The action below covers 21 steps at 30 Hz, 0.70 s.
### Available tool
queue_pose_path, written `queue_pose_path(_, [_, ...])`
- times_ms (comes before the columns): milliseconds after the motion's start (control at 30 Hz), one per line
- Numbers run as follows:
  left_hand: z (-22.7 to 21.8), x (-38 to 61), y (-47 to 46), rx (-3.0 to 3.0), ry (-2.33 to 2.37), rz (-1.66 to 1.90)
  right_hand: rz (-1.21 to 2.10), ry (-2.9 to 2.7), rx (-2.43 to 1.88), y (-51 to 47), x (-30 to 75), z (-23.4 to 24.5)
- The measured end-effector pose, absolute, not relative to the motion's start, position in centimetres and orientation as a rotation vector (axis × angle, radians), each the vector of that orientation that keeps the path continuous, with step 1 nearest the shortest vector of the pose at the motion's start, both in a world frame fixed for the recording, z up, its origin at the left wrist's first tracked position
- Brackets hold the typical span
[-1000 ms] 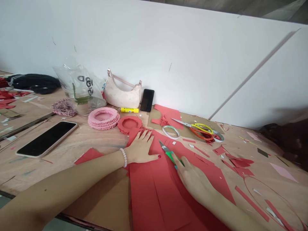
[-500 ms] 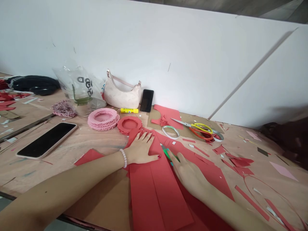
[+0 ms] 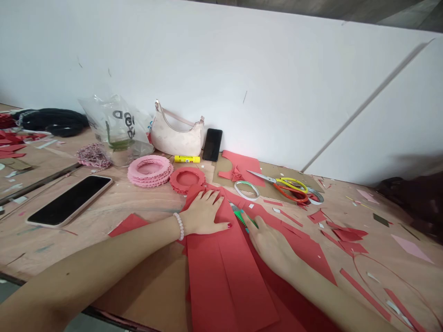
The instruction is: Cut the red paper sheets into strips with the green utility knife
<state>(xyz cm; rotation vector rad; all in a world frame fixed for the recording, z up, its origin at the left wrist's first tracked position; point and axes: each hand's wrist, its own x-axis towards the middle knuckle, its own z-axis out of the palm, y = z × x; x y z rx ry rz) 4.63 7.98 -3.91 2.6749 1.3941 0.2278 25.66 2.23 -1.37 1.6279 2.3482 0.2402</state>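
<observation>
My left hand [image 3: 202, 214] lies flat with fingers spread on a folded red paper sheet [image 3: 221, 276], pressing it down. A beaded bracelet [image 3: 180, 226] circles that wrist. My right hand [image 3: 270, 242] is closed around a green utility knife [image 3: 245, 218]. Its metal blade points away from me and to the left, close to the right edge of the folded sheet, over more red paper [image 3: 294, 235] underneath. Whether the tip touches the paper I cannot tell. Part of the knife's handle is hidden by my fingers.
Beyond my hands are scissors [image 3: 292, 185], a roll of tape [image 3: 247, 190], a glue stick [image 3: 187, 159] and red and pink paper rings [image 3: 150, 171]. A phone [image 3: 71, 201] lies at left; another phone [image 3: 212, 144] leans near a handbag [image 3: 177, 133]. Red scraps [image 3: 349, 234] litter the right.
My right hand has shifted slightly with the knife, its blade tip now a little farther left and up. My left hand keeps its place on the paper.
</observation>
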Motion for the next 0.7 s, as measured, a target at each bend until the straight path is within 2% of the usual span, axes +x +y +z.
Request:
queue_pose_path(367, [-4.5,4.9,10.9,2.648,1.411,0.201,0.253,2.378,1.623,3.2,24.4,-1.5])
queue_pose_path(700, [-4.1,4.9,10.4,2.673,1.407,0.319,0.227,2.282,1.643,3.5,24.7,-1.1])
